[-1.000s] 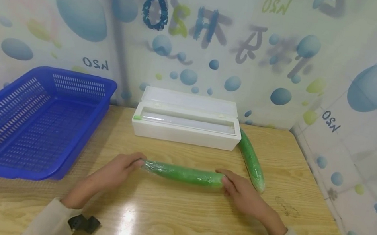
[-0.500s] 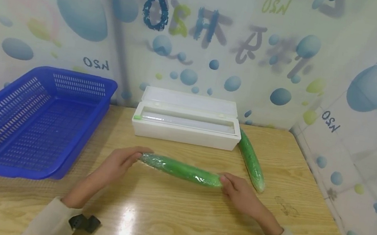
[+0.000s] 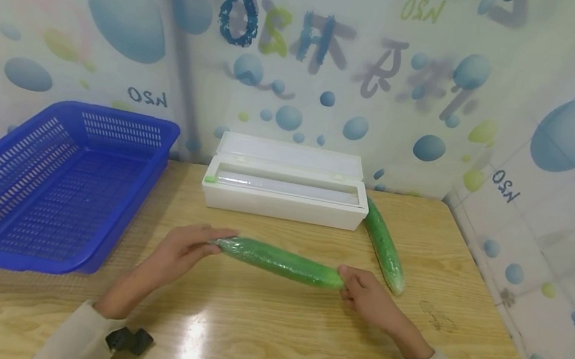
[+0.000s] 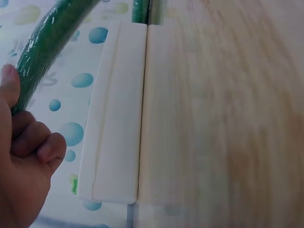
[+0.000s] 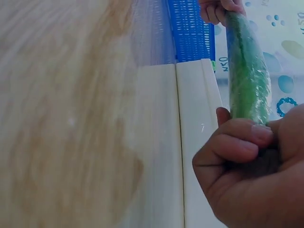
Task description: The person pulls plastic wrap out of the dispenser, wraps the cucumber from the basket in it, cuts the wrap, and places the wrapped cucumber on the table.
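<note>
A cucumber in clear plastic film [image 3: 281, 263] is held level with the table's front half, slanting slightly down to the right in the head view. My left hand [image 3: 183, 251] pinches its left end between thumb and fingers. At the other end, my right hand [image 3: 370, 298] grips the tip with curled fingers. The film looks shiny and wrinkled in the right wrist view, where the cucumber [image 5: 249, 76] runs from one hand to the other. A second wrapped cucumber [image 3: 385, 246] lies on the table, to the right of a white cling film dispenser [image 3: 283, 206].
The dispenser's lid [image 3: 291, 155] stands raised, with a roll of film [image 3: 286, 187] inside. On the left sits a blue plastic basket [image 3: 119, 217] with perforated sides. The wooden table [image 3: 254, 334] meets a patterned wall at the back and right.
The held cucumber has gone from nearly level to a slant, its left end raised in the head view. Both hands have shifted slightly with it. The basket, dispenser and second cucumber stay put.
</note>
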`<move>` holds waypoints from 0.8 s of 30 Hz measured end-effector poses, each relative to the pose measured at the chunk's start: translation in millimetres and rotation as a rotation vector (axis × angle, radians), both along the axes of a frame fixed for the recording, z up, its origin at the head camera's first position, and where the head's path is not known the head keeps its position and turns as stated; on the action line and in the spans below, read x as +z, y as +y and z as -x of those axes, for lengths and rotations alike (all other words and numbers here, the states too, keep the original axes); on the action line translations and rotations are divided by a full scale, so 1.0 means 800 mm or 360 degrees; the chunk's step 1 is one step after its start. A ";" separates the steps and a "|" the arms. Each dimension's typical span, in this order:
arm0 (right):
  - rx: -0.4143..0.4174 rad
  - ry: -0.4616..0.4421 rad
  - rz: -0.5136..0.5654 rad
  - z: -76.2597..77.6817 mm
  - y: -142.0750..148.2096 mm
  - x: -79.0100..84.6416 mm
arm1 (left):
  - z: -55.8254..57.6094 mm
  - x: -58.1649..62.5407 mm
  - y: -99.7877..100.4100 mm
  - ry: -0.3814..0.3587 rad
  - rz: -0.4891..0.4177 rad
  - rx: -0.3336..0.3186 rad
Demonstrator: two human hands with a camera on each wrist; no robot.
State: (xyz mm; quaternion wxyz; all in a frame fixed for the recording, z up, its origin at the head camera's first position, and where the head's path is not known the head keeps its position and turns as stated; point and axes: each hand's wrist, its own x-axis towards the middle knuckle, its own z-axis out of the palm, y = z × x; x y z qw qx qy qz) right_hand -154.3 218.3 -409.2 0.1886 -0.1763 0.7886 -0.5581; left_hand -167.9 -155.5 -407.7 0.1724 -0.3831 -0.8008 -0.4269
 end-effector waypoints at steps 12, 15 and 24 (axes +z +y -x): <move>-0.0084 0.0715 -0.0149 -0.006 -0.006 0.002 | -0.005 0.004 -0.001 -0.0803 -0.0144 0.0460; -0.0132 0.0864 -0.0277 -0.008 -0.008 0.002 | -0.004 0.006 -0.002 -0.1003 -0.0199 0.0459; -0.0217 0.0589 -0.0213 -0.013 -0.016 0.001 | -0.008 0.007 0.001 -0.0932 -0.0152 0.0505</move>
